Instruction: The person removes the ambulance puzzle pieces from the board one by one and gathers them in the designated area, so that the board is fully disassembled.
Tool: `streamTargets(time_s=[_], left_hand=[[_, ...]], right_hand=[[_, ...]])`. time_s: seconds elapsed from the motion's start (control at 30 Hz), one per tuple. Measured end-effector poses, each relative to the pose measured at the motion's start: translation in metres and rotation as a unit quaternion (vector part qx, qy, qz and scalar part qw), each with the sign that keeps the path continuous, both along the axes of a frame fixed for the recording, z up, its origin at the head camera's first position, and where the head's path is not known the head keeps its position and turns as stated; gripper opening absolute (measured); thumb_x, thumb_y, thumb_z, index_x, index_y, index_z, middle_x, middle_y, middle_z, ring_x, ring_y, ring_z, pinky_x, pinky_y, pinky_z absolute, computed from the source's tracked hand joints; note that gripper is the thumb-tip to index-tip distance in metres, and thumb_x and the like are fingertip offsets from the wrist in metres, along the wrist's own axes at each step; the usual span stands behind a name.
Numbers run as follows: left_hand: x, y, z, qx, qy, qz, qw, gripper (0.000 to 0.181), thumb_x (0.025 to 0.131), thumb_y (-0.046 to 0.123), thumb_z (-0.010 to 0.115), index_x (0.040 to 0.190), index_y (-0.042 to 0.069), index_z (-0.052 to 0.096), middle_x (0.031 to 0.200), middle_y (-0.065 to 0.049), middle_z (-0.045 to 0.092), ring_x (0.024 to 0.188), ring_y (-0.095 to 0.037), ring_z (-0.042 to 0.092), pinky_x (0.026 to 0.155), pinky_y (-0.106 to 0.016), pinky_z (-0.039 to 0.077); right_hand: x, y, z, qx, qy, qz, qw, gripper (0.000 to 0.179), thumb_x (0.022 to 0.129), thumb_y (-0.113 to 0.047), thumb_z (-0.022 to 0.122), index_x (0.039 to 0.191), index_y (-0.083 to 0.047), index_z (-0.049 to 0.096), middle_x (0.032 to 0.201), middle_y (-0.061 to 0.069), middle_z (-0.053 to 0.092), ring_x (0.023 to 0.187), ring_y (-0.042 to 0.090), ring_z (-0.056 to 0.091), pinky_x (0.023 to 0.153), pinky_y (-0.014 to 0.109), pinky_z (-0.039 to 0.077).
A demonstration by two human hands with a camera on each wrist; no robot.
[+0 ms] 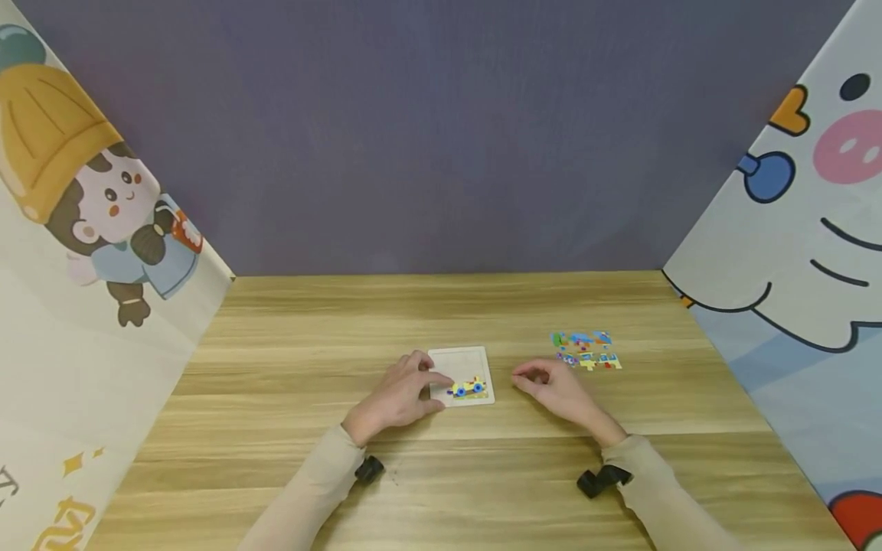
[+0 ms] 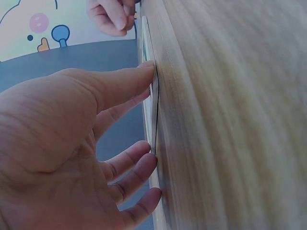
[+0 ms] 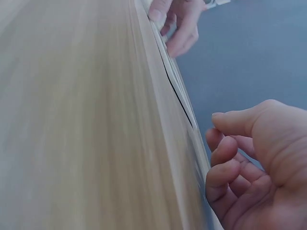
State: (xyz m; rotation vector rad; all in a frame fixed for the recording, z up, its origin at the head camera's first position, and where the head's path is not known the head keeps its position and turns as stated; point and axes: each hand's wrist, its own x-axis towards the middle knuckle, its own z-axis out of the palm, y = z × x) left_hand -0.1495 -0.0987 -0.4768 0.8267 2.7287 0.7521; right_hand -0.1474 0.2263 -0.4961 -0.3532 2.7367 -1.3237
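Note:
A white square puzzle board [image 1: 455, 361] lies flat on the table, with a yellow and blue picture of a wheeled vehicle [image 1: 470, 389] on its near part. My left hand [image 1: 400, 394] holds the board at its left side. Its thumb rests at the near edge, and one finger reaches over the board to the picture's left end. In the left wrist view, several fingertips [image 2: 149, 163] touch the board's rim. To the right of the board, my right hand [image 1: 561, 392] hovers with loosely curled fingers; nothing shows between thumb and fingertips in the right wrist view.
Several colourful puzzle pieces [image 1: 582, 338] lie in rows beyond the right hand, the nearer row [image 1: 589, 360] close to its knuckles. A wood-grain table [image 1: 331, 321] runs back to a dark grey panel [image 1: 441, 153]. Panels with cartoon prints stand on both sides.

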Motion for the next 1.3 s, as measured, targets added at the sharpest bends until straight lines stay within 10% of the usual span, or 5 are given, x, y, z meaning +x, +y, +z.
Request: streamTargets(time_s=[0.73, 1.3], left_hand=[[0.002, 0.0, 0.003, -0.006, -0.004, 0.005, 1.0, 0.039, 0.096, 0.026, 0.081, 0.134, 0.022, 0.076, 0.142, -0.015, 0.055, 0.125, -0.034, 0.053, 0.106, -0.054, 0.046], [0.001, 0.0, 0.003, -0.002, 0.003, 0.003, 1.0, 0.041, 0.095, 0.026, 0.081, 0.135, 0.022, 0.075, 0.142, -0.015, 0.055, 0.126, -0.034, 0.052, 0.107, -0.055, 0.045]], right_hand=[[-0.007, -0.066, 0.006, 0.034, 0.012, 0.113, 0.9929, 0.023, 0.095, -0.021, 0.079, 0.114, -0.008, 0.08, 0.09, -0.004, 0.074, 0.068, 0.004, 0.057, 0.061, 0.02, 0.048], [-0.01, -0.078, 0.009, 0.067, -0.037, 0.103, 0.9917, 0.02, 0.093, -0.02, 0.084, 0.11, -0.012, 0.077, 0.082, -0.006, 0.063, 0.068, 0.008, 0.052, 0.061, 0.021, 0.043]])
